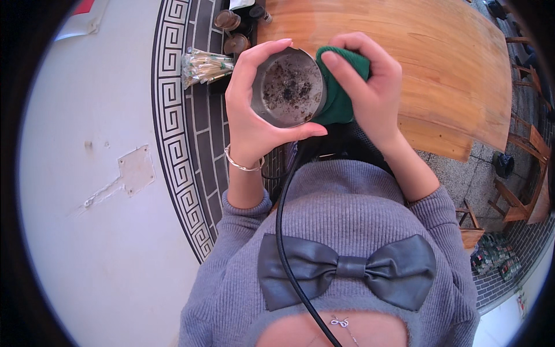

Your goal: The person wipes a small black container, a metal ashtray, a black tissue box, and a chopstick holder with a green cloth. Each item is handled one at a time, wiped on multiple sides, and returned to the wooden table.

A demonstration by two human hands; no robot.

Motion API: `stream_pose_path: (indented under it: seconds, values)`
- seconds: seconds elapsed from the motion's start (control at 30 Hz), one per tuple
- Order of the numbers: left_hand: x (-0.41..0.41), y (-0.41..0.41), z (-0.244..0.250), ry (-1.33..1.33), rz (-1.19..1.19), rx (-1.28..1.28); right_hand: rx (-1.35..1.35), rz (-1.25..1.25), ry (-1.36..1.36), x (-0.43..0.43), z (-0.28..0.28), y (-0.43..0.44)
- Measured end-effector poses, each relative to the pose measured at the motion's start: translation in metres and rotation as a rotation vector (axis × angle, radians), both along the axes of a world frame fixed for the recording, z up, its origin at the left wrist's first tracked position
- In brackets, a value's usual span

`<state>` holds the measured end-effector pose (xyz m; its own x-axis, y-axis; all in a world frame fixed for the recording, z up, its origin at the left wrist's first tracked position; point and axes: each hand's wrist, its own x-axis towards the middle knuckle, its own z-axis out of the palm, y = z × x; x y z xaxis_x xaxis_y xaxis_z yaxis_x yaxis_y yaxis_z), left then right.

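Observation:
My left hand (253,99) grips a round, shallow metal container (289,86) by its sides, its thumb along the lower rim and its fingers over the upper left. Dark, crusty spots cover the inside, which faces the camera. In my right hand (373,82) is a folded green cloth (340,95), pinched between thumb and fingers. The cloth touches the container's right edge. Both hands are held up at the near side of a wooden table (433,69).
Wrapped chopsticks (208,67) stand in a bunch beside the brick-patterned wall at left, near lidded jars (236,44). A black cable (281,234) hangs down my front. Wooden chairs (514,201) stand at far right.

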<state>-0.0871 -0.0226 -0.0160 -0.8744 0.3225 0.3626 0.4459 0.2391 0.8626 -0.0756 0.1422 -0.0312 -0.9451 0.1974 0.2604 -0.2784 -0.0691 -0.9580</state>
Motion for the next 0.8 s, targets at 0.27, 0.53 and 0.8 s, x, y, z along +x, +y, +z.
stream_pose_path:
  seconds: [0.27, 0.53, 0.8]
  values:
    - [0.005, 0.004, 0.001, -0.066, 0.006, 0.104, 0.205, -0.102, 0.306, 0.015, 0.001, 0.000]
    - [0.001, 0.006, 0.006, -0.083, 0.026, 0.154, 0.202, 0.024, 0.419, 0.023, -0.003, -0.002]
    - [0.001, 0.015, 0.007, -0.054, 0.054, 0.147, 0.147, -0.078, 0.169, 0.002, 0.011, 0.005]
